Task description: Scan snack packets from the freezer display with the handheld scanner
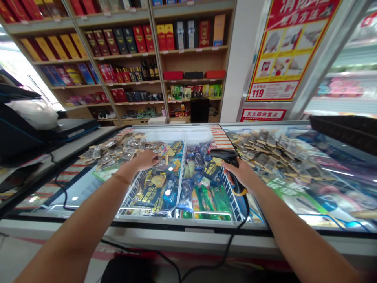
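Note:
My right hand (240, 173) is wrapped round the grip of a black barcode scanner (225, 154), whose head points left over the freezer's glass top. A dark cord (235, 232) hangs from its handle. My left hand (147, 159) is at the right edge of a loose pile of small flat packets (120, 147), its fingers closed on one small packet (161, 160). Part of that packet is hidden by the fingers. To the right of the scanner lies a second pile of similar packets (273, 151) on the glass.
Under the glass, white wire baskets (183, 165) hold bagged frozen goods. A black tray (347, 131) stands at the right, and dark counter equipment (70, 127) at the left. Shelves of boxes and bottles (126, 59) stand behind. Cords run along the freezer's front edge (132, 228).

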A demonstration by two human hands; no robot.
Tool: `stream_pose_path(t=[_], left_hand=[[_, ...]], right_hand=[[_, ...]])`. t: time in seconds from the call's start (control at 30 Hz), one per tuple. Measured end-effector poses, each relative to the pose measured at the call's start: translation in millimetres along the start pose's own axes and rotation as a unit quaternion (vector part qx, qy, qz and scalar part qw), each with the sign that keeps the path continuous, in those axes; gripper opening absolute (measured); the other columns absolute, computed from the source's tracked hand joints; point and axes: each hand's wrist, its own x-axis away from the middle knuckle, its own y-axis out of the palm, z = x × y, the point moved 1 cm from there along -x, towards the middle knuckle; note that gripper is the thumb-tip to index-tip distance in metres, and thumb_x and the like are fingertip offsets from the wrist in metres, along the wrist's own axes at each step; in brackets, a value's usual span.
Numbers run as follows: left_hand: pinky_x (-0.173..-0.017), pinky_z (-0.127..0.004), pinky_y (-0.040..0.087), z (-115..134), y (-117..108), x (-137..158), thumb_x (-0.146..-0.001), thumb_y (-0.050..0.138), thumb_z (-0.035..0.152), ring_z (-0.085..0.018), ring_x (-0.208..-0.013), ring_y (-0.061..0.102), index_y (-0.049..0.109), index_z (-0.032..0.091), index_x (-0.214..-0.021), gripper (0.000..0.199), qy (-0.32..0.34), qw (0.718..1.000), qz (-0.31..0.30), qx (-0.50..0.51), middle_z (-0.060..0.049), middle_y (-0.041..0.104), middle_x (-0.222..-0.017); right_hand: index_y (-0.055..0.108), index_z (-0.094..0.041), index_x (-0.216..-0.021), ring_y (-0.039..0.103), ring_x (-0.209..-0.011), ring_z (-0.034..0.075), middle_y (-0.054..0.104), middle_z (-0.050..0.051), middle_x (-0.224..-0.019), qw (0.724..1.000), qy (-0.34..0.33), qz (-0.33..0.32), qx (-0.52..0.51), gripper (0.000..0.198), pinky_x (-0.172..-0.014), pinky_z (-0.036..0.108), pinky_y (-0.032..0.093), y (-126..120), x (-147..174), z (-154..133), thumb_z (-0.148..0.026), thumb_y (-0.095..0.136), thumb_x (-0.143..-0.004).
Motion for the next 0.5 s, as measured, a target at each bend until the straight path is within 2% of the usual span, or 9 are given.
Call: stream_pose_path(t=[0.07, 0.17, 0.27, 0.33, 0.4, 0.47, 0.5], left_hand=[[-0.112, -0.049, 0.044, 8, 7, 1, -0.089, 0.059, 0.049, -0.037, -0.130, 0.062, 0.076, 0.023, -0.113, 0.039, -0.033, 0.999, 0.005, -0.026, -0.016, 0.073, -0.129], [-0.115, -0.053, 0.040, 26, 16, 1, -0.088, 0.062, 0.053, -0.040, -0.134, 0.057, 0.075, 0.021, -0.103, 0.037, -0.070, 0.997, 0.036, -0.004, -0.018, 0.072, -0.128], [-0.111, -0.050, 0.043, 54, 22, -7, -0.081, 0.073, 0.051, -0.040, -0.126, 0.061, 0.068, 0.021, -0.088, 0.031, -0.059, 0.991, 0.068, 0.098, -0.017, 0.073, -0.118], [-0.104, -0.045, 0.048, 79, 25, -20, -0.074, 0.081, 0.044, -0.037, -0.112, 0.068, 0.063, 0.022, -0.080, 0.029, -0.054, 0.971, 0.080, 0.220, -0.014, 0.074, -0.102], [-0.097, -0.042, 0.051, 106, 26, -37, -0.070, 0.084, 0.032, -0.035, -0.103, 0.070, 0.058, 0.023, -0.075, 0.028, -0.077, 0.918, 0.113, 0.373, -0.011, 0.071, -0.087], [-0.095, -0.041, 0.052, 133, 27, -57, -0.068, 0.084, 0.022, -0.035, -0.102, 0.071, 0.058, 0.022, -0.073, 0.026, -0.108, 0.821, 0.171, 0.535, -0.010, 0.070, -0.080], [-0.093, -0.041, 0.053, 145, 27, -68, -0.070, 0.082, 0.022, -0.035, -0.102, 0.072, 0.060, 0.021, -0.075, 0.023, -0.108, 0.793, 0.184, 0.570, -0.010, 0.070, -0.080]], right_hand=[[0.054, -0.022, -0.087, 0.055, -0.040, 0.012, 0.067, -0.001, -0.066, 1.000, 0.000, -0.002, 0.006, 0.034, -0.039, 0.025, 0.043, -1, 1, -1, -0.045, 0.079, -0.080], [0.055, -0.022, -0.084, 0.054, -0.039, 0.012, 0.066, -0.001, -0.064, 1.000, 0.003, 0.007, 0.010, 0.033, -0.038, 0.025, 0.042, -1, 0, -2, -0.046, 0.078, -0.080], [0.056, -0.021, -0.081, 0.054, -0.039, 0.012, 0.065, 0.000, -0.063, 1.000, 0.004, 0.009, 0.007, 0.035, -0.038, 0.025, 0.042, 0, -2, -2, -0.048, 0.079, -0.079], [0.056, -0.021, -0.080, 0.053, -0.039, 0.011, 0.065, 0.000, -0.063, 1.000, 0.004, 0.005, 0.005, 0.037, -0.038, 0.025, 0.042, -1, -3, -2, -0.050, 0.079, -0.079], [0.056, -0.021, -0.079, 0.054, -0.039, 0.011, 0.065, 0.000, -0.063, 1.000, 0.006, 0.001, -0.002, 0.038, -0.038, 0.024, 0.042, -1, -3, -2, -0.050, 0.080, -0.077], [0.055, -0.021, -0.079, 0.054, -0.039, 0.011, 0.065, 0.000, -0.064, 1.000, 0.005, 0.001, -0.011, 0.039, -0.038, 0.024, 0.042, -2, -4, -2, -0.050, 0.081, -0.076], [0.055, -0.021, -0.081, 0.054, -0.039, 0.011, 0.065, 0.000, -0.064, 1.000, 0.004, 0.005, -0.018, 0.039, -0.038, 0.025, 0.042, -2, -4, -1, -0.050, 0.081, -0.076]])
